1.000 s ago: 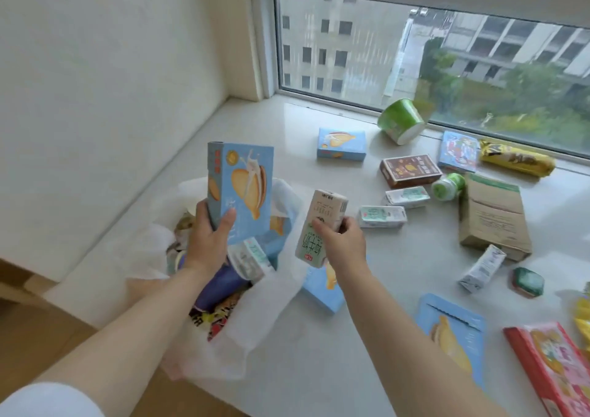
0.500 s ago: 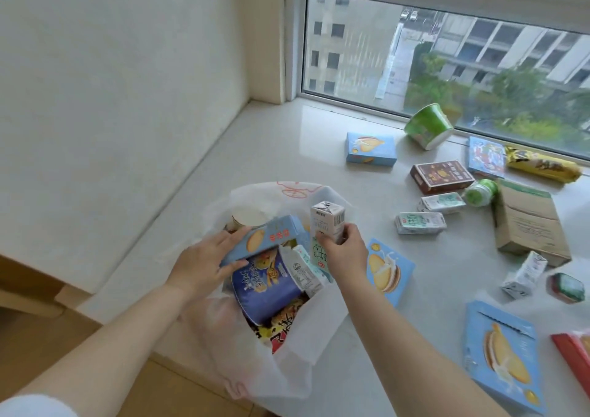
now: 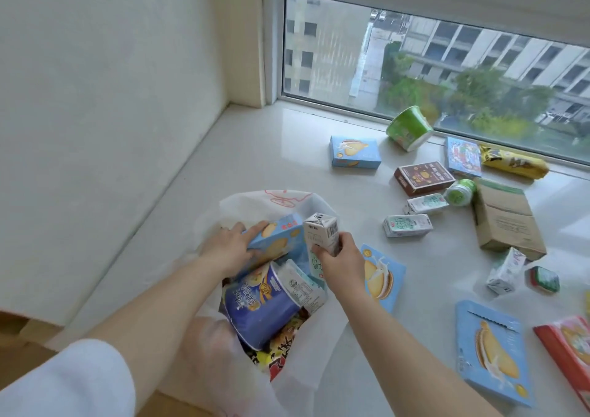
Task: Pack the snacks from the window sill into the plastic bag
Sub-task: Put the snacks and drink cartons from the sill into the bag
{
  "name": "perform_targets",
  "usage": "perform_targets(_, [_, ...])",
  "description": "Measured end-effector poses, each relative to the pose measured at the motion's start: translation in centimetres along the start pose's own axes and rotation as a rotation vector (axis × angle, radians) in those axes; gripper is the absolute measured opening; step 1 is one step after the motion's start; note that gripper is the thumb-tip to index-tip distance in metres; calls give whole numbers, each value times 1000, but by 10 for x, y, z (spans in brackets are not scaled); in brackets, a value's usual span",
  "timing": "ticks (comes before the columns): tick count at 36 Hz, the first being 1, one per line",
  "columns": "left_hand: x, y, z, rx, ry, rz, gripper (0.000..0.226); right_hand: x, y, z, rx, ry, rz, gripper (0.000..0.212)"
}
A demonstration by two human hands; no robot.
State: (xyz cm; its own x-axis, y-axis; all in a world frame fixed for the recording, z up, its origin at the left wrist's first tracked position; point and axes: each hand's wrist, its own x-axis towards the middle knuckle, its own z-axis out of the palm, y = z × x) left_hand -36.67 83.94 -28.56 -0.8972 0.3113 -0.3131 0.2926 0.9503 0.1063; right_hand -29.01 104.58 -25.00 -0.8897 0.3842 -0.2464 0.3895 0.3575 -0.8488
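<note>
At frame centre, the left hand grips a blue cardboard biscuit box lying slantwise; the right hand pinches an upright milk carton over the translucent plastic bag.

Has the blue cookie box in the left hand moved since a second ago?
Yes. The blue cardboard cookie box went from upright above the white plastic bag down into its mouth, lying flat, gripped by the left hand.

Count of what lay by the window and in the bag

I counted four light-blue biscuit boxes, four small drink cartons, two round tubs, one brown box, one cardboard box, one yellow packet, one green-lidded jar, and one plastic bag.
</note>
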Motion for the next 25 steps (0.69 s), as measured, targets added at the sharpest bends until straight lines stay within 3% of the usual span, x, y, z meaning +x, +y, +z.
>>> perform_targets(4, [6, -21, 2, 43, 51, -184, 63, 6, 4, 1, -45, -26, 9, 22])
perform_targets(11, [-1, 6, 5, 81, 125, -231, 58, 10, 7, 18, -63, -32, -36, 22])
perform_targets(13, [-3, 7, 6, 100, 126, -208, 57, 8, 10, 25, -157, -73, -130, 21])
perform_targets(17, [-5, 1, 0, 198, 109, -150, 57, 6, 24, 39, -602, -244, -426, 36])
perform_targets(20, [-2, 0, -8, 202, 101, -132, 50, 13, 26, 45, -632, -371, -422, 57])
perform_targets(23, [0, 1, -20, 119, 343, 22, 42, 21, 19, 43, -769, -480, -462, 61])
perform_targets(25, [4, -1, -24, 247, 492, 101, 16, 18, 12, 41, -853, -490, -533, 57])
